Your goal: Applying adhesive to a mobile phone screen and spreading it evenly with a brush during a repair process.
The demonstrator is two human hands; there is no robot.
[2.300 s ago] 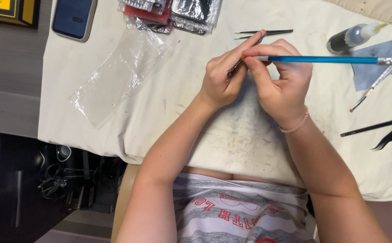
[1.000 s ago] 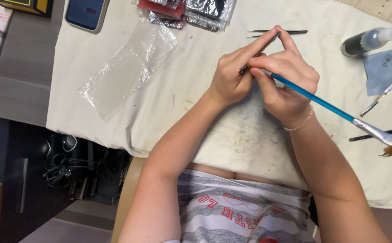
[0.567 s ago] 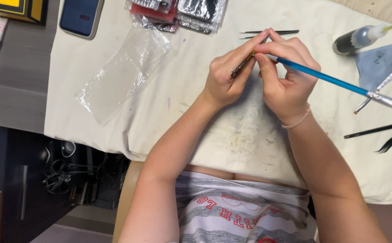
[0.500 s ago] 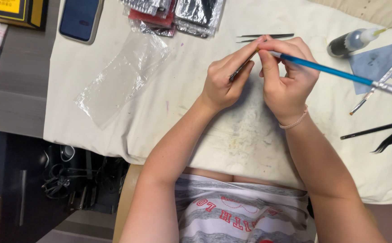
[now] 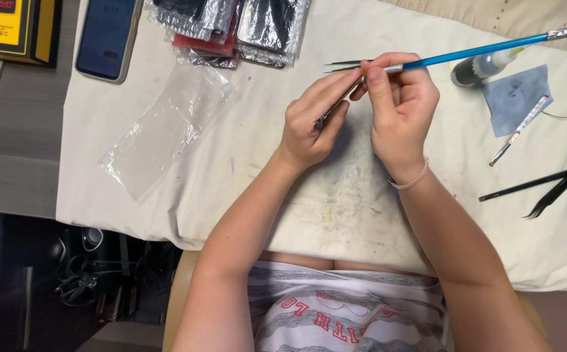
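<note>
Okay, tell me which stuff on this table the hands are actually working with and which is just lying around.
In hand:
- blue-handled brush, pinched by the right hand
- thin dark tool, held by the left hand at the brush's tip

Lying about:
- tweezers
- clear plastic bag
- phone
- foil packets
- small bottle
- grey cloth patch

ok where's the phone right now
In the head view the dark phone lies at the top left of the cream cloth, between the yellow box and the foil packets.
</note>
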